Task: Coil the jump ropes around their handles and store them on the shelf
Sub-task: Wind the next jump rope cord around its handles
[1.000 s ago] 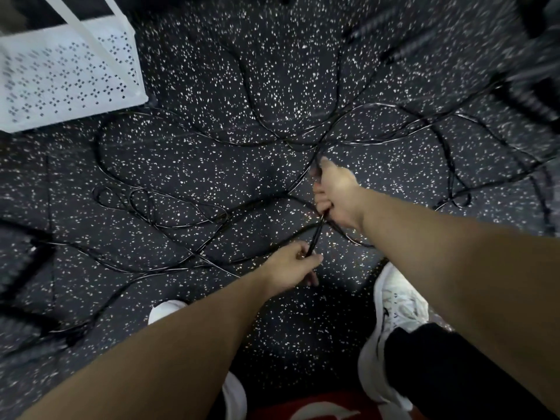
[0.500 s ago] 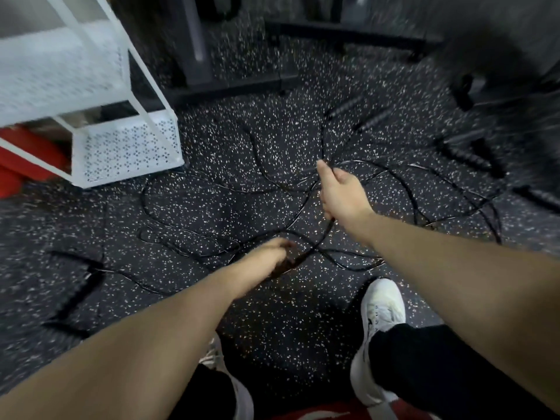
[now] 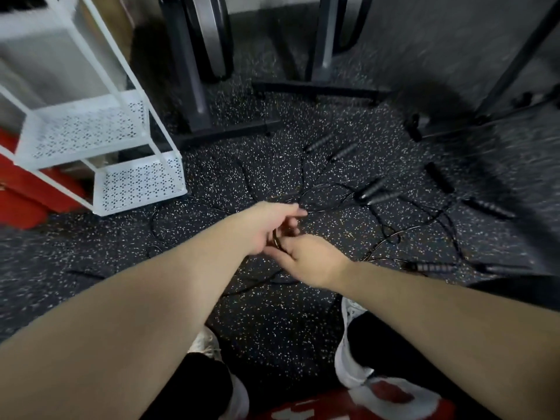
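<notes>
Right now both hands meet low over the speckled floor (image 3: pixel 272 328), and the step in hand looks like gathering cord for the first coil. The left hand (image 3: pixel 266 225) reaches forward with its fingers loosely curled; a bit of dark cord (image 3: pixel 275 239) shows between it and the right hand (image 3: pixel 312 262), which lies just beside it with the thumb toward the cord. Whether either hand truly pinches the cord I cannot tell.

To do this well, I would follow one cord to its own pair of handles before winding, since the jump ropes (image 3: pixel 348 204) lie crossed over each other to the far right. Pull slack gently so loops do not knot, then wrap evenly around the paired handles (image 3: pixel 375 192).

The white shelf (image 3: pixel 139 183) stands at far left, well apart from the ropes, its perforated tiers open toward the person.

Hard to make out: motion blur smears the right side, the thin cords vanish against the dark floor, and the forearms hide whatever cord runs beneath them. How many ropes there are cannot be counted surely.
</notes>
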{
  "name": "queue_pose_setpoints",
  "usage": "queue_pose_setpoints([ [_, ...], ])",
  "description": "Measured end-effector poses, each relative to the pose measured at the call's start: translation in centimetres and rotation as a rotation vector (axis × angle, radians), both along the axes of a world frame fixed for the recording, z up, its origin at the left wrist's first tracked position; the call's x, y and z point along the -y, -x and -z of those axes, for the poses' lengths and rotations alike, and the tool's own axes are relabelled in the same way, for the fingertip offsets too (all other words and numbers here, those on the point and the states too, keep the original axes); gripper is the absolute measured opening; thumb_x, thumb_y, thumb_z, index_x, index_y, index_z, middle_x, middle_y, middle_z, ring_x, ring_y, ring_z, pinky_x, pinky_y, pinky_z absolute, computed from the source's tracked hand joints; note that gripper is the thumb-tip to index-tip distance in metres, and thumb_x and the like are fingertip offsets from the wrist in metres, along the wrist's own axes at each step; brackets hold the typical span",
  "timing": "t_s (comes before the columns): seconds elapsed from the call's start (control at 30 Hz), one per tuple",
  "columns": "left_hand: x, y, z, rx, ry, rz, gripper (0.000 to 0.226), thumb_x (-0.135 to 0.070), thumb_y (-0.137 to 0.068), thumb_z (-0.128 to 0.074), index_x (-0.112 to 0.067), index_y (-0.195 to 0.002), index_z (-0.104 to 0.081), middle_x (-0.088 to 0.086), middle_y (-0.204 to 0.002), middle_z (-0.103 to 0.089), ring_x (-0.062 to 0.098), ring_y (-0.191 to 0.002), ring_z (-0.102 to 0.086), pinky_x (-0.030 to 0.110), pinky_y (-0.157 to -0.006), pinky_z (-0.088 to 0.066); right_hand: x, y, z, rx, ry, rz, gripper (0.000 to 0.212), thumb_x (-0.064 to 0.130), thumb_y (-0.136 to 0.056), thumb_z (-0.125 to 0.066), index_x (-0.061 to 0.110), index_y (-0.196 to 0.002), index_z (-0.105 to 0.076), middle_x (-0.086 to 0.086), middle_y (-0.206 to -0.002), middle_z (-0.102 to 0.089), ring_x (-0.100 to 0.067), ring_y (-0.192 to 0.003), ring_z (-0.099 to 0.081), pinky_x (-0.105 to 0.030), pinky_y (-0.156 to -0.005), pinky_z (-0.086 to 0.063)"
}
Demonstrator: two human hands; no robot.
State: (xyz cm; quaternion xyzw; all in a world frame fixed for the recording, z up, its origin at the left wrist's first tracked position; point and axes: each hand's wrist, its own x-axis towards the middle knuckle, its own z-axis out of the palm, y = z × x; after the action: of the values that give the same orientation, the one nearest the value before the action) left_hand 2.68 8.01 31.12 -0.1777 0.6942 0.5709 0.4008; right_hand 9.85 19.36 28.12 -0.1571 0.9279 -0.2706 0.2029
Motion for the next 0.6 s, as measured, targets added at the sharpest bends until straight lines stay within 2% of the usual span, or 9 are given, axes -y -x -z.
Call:
queue_pose_setpoints([
  [0.13,0.3,-1.5,-2.4,-0.323,0.173,0.140,0.030,-0.032,-0.111,-0.038,-0.022,-0.110,-0.066,-0.005,-0.070,-0.045,0.014,-0.065,-0.050,0.032,-0.068,-0.048,-1.5,0.1,-3.2,0.214,-0.051,0.015,0.053,0.075,-0.094,-0.036,0.027,-0.090,-0.059,0.001,-0.064,-0.057,-0.014,-0.059,-0.057,-0.029,-0.062,-0.045],
  [0.2,1.2,-2.3,-3.6,-0.423,0.237,0.232,0.029,-0.034,-0.111,-0.036,-0.025,-0.109,-0.064,-0.004,-0.074,-0.046,0.014,-0.063,-0.045,0.034,-0.064,-0.046,-2.9,0.3,-4.2,0.206,-0.121,0.106,0.054,0.081,-0.088,-0.040,0.030,-0.086,-0.056,0.004,-0.068,-0.060,-0.011,-0.062,-0.058,-0.027,-0.060,-0.046],
  [0.27,2.1,-3.2,-4.9,-0.517,0.307,0.352,0.028,-0.039,-0.110,-0.035,-0.033,-0.105,-0.062,-0.004,-0.072,-0.045,0.014,-0.059,-0.039,0.033,-0.062,-0.038,-4.4,0.5,-4.4,0.110,-0.177,0.274,0.048,0.074,-0.091,-0.048,0.027,-0.081,-0.052,0.002,-0.079,-0.063,-0.013,-0.069,-0.059,-0.028,-0.060,-0.048],
  [0.33,2.8,-4.2,-6.3,-0.600,0.351,0.478,0.028,-0.044,-0.109,-0.033,-0.039,-0.102,-0.060,-0.003,-0.071,-0.045,0.013,-0.056,-0.037,0.031,-0.057,-0.033,-5.3,0.5,-4.3,0.002,-0.159,0.445,0.040,0.063,-0.090,-0.059,0.025,-0.100,-0.050,-0.001,-0.098,-0.065,-0.018,-0.083,-0.062,-0.034,-0.070,-0.052],
  [0.43,3.5,-6.2,-8.6,-0.704,0.383,0.606,0.026,-0.047,-0.109,-0.031,-0.040,-0.109,-0.056,0.000,-0.078,-0.050,0.014,-0.060,-0.041,0.029,-0.053,-0.034,-5.5,0.2,-5.0,-0.009,-0.089,0.546,0.078,0.059,-0.084,-0.072,0.034,-0.144,-0.029,-0.006,-0.145,-0.044,-0.029,-0.129,-0.048,-0.047,-0.103,-0.047],
  [0.47,3.7,-6.9,-9.4,-0.733,0.379,0.625,0.026,-0.047,-0.109,-0.031,-0.039,-0.112,-0.055,0.000,-0.079,-0.051,0.014,-0.062,-0.042,0.026,-0.053,-0.035,-5.1,0.0,-5.4,0.032,-0.102,0.526,0.083,0.061,-0.086,-0.070,0.041,-0.151,-0.022,-0.005,-0.156,-0.034,-0.031,-0.140,-0.039,-0.051,-0.111,-0.041],
  [0.5,4.0,-7.5,-10.2,-0.756,0.366,0.623,0.025,-0.046,-0.110,-0.031,-0.038,-0.113,-0.054,-0.002,-0.079,-0.051,0.013,-0.062,-0.043,0.025,-0.053,-0.035,-4.7,-0.1,-5.7,0.076,-0.142,0.477,0.076,0.066,-0.089,-0.061,0.045,-0.152,-0.023,-0.003,-0.160,-0.029,-0.032,-0.144,-0.035,-0.052,-0.114,-0.039],
  [0.53,4.2,-8.1,-10.9,-0.774,0.351,0.602,0.025,-0.045,-0.110,-0.030,-0.038,-0.112,-0.054,-0.005,-0.078,-0.052,0.012,-0.063,-0.043,0.024,-0.055,-0.037,-4.2,-0.4,-6.1,0.119,-0.188,0.420,0.061,0.069,-0.094,-0.049,0.044,-0.148,-0.035,-0.004,-0.158,-0.034,-0.030,-0.140,-0.040,-0.049,-0.111,-0.042],
  [0.6,5.0,-8.9,-12.1,-0.812,0.354,0.541,0.023,-0.043,-0.110,-0.030,-0.039,-0.107,-0.052,-0.009,-0.077,-0.053,0.012,-0.067,-0.048,0.028,-0.062,-0.042,-3.3,-1.1,-6.8,0.188,-0.183,0.375,0.048,0.068,-0.101,-0.028,0.032,-0.120,-0.054,-0.004,-0.128,-0.059,-0.023,-0.113,-0.061,-0.038,-0.091,-0.052],
])
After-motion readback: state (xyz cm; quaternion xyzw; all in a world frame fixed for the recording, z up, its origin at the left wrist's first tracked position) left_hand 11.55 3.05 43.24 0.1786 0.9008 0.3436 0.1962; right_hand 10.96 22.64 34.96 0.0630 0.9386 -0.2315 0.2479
